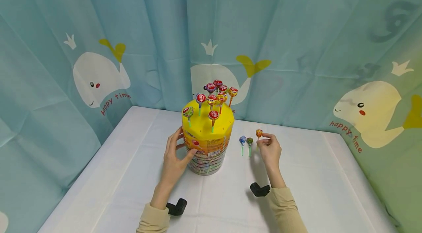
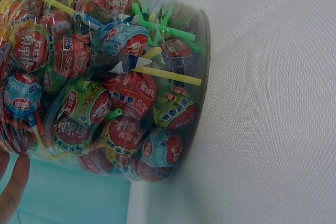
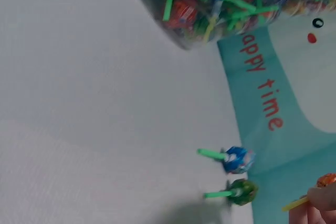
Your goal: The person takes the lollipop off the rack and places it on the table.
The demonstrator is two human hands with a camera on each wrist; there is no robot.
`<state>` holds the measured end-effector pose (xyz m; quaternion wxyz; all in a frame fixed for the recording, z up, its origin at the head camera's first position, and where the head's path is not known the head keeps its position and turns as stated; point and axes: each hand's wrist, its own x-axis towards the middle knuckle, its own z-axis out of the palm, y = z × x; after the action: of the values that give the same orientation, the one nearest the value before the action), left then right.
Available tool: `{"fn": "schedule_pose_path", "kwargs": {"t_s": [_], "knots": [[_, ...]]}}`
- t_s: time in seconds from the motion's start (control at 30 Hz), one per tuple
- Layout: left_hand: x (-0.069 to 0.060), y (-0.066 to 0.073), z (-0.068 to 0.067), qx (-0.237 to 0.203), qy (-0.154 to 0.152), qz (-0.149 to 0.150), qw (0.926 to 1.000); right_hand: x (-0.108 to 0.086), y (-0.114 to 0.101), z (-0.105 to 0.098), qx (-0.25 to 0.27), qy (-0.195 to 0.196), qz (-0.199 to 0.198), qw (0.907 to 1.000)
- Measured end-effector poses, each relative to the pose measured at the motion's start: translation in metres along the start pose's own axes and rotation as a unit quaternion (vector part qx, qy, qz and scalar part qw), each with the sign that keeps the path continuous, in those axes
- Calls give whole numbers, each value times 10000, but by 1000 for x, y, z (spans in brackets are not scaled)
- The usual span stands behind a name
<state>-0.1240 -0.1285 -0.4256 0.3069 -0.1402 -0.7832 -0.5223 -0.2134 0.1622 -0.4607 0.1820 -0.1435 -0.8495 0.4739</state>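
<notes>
A clear tub full of wrapped lollipops stands on the table under a yellow lid. Several lollipops stick upright out of that lid. My left hand rests against the tub's left side, thumb across its front; the left wrist view shows its fingertips beside the tub wall. To the tub's right, my right hand pinches an orange lollipop by its yellow stick. Just left of that hand lie a blue lollipop and a dark green lollipop, both with green sticks.
A white cloth covers the table. Behind it hangs a blue-green curtain with whales printed on it. Black wrist mounts show at both wrists.
</notes>
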Motion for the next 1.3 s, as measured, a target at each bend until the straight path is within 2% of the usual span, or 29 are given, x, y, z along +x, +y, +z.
{"fn": "schedule_pose_path", "kwargs": {"t_s": [0.3, 0.43, 1.1, 1.3], "knots": [[0, 0, 0, -47, -27, 11, 10000, 4, 15, 3, -357, -320, 479, 9977], [0, 0, 0, -35, -9, -11, 10000, 5, 20, 5, -442, -347, 599, 9966], [0, 1, 0, -25, -18, -30, 10000, 8, 29, 9, -1004, -446, 588, 9922], [0, 2, 0, -31, -22, -29, 10000, 8, 31, 12, -1169, -421, 415, 9914]]}}
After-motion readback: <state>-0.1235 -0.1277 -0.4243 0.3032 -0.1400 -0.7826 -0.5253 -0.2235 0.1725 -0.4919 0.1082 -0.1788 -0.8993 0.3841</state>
